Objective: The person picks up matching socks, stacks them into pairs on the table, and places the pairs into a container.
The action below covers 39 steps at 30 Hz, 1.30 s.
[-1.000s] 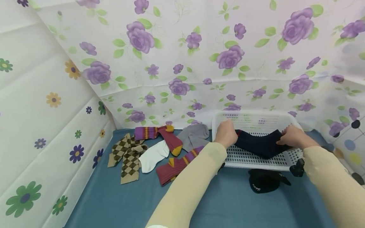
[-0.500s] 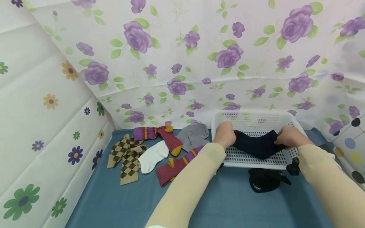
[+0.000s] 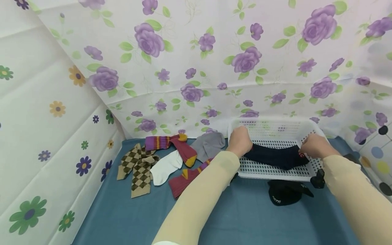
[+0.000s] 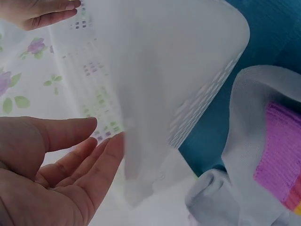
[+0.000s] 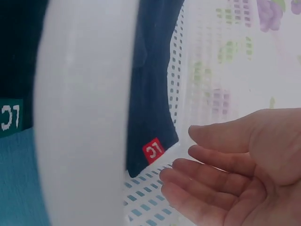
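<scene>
A dark navy sock [image 3: 272, 157] lies stretched lengthwise in the white perforated basket [image 3: 275, 176]. At its left end is my left hand [image 3: 240, 139]; in the left wrist view that hand [image 4: 70, 176] has thumb and fingers apart, holding nothing, fingertips at the basket wall [image 4: 188, 42]. Over the sock's other end is my right hand [image 3: 314, 146]. The right wrist view shows this hand [image 5: 235, 165] with fingers loosely extended and empty, beside the sock [image 5: 153, 103] and its red label [image 5: 153, 149].
On the blue cloth, a black sock [image 3: 284, 194] lies in front of the basket. To the left are a grey sock [image 3: 209, 144], red-purple socks [image 3: 183, 182], a white sock [image 3: 165, 168] and brown checked socks [image 3: 141, 177]. Floral sheeting [image 3: 190, 68] hangs behind.
The navy sock has come down flatter in the basket, straighter and slightly left. Both hands have let go of it, and its red label now shows by my right hand.
</scene>
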{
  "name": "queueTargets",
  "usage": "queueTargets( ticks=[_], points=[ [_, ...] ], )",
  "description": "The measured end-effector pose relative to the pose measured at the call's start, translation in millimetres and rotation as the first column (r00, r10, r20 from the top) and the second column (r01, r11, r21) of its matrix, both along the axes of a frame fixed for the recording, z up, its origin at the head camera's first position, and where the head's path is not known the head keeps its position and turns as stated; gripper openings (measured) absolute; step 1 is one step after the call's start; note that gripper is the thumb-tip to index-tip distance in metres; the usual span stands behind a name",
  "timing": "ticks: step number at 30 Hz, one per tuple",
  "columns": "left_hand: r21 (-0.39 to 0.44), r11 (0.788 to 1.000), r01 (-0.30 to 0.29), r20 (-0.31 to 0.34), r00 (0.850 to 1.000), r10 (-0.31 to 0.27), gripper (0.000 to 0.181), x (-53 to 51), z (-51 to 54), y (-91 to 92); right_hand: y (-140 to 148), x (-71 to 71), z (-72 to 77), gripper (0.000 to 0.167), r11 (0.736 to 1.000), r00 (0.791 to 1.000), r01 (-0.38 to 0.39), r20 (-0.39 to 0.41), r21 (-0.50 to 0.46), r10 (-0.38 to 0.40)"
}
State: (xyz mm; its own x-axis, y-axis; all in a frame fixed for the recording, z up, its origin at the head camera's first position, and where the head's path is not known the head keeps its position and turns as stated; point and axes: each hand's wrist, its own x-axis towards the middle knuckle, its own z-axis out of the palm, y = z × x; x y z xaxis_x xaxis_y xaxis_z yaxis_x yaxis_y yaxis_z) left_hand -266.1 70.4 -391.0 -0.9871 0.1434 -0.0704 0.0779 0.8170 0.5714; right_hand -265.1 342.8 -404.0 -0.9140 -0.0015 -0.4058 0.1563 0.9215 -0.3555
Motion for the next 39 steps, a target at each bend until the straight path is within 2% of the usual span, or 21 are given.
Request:
queueTargets(
  ticks=[4,9,14,16,18,22,25,29,31,35,37,39],
  points=[
    [-0.006,1.000,0.010,-0.035,0.999,-0.010,0.042,2.2,5.9,-5.1,-1.6,4.9,6.3,0.025,0.999,1.000,0.025,-0.012,-0.030,-0.025],
    [-0.009,0.999,0.046,-0.091,0.995,-0.047,0.043,5.7,19.2,-19.2,-7.5,11.0,15.6,0.033,1.000,0.994,0.016,-0.109,-0.023,-0.019],
    [0.021,0.998,0.065,-0.143,0.988,-0.061,0.009,13.6,41.4,-43.6,-23.2,25.5,29.3,0.046,1.000,0.974,0.008,-0.225,-0.028,-0.014],
    [0.012,0.998,0.064,-0.179,0.982,-0.061,0.021,18.9,50.2,-55.8,-31.5,34.3,34.1,0.048,1.000,0.961,-0.001,-0.277,-0.029,-0.007],
    [-0.001,0.998,0.067,-0.217,0.974,-0.065,0.024,25.6,56.1,-69.3,-40.6,44.1,37.5,0.047,0.999,0.943,-0.011,-0.334,-0.031,0.000],
    [-0.007,0.999,0.036,-0.310,0.950,-0.037,0.022,47.2,59.5,-98.2,-60.2,68.1,40.2,0.040,0.999,0.882,-0.042,-0.470,-0.027,0.025],
    [-0.004,0.999,0.045,-0.387,0.921,-0.043,0.021,67.5,52.1,-118.2,-74.1,88.2,39.7,0.034,0.997,0.832,-0.066,-0.554,-0.043,0.031],
    [-0.046,0.995,0.088,-0.455,0.885,-0.100,0.023,94.0,29.2,-137.7,-91.2,112.9,31.9,0.029,0.993,0.769,-0.096,-0.639,-0.072,0.028],
    [-0.075,0.992,0.100,-0.453,0.883,-0.123,0.024,107.7,15.8,-144.2,-99.0,124.1,26.0,0.027,0.991,0.723,-0.121,-0.690,-0.064,0.044],
    [-0.098,0.989,0.106,-0.431,0.891,-0.138,0.023,133.5,-10.0,-153.9,-114.8,144.4,11.5,0.027,0.980,0.609,-0.194,-0.788,-0.038,0.090],
    [-0.107,0.989,0.102,-0.420,0.897,-0.138,0.022,143.8,-21.3,-158.0,-122.7,154.7,3.2,0.030,0.973,0.573,-0.229,-0.813,-0.043,0.099],
    [-0.113,0.989,0.092,-0.400,0.907,-0.130,0.023,152.4,-31.0,-162.4,-130.5,164.7,-6.9,0.030,0.963,0.562,-0.261,-0.821,-0.061,0.100]
  ],
)
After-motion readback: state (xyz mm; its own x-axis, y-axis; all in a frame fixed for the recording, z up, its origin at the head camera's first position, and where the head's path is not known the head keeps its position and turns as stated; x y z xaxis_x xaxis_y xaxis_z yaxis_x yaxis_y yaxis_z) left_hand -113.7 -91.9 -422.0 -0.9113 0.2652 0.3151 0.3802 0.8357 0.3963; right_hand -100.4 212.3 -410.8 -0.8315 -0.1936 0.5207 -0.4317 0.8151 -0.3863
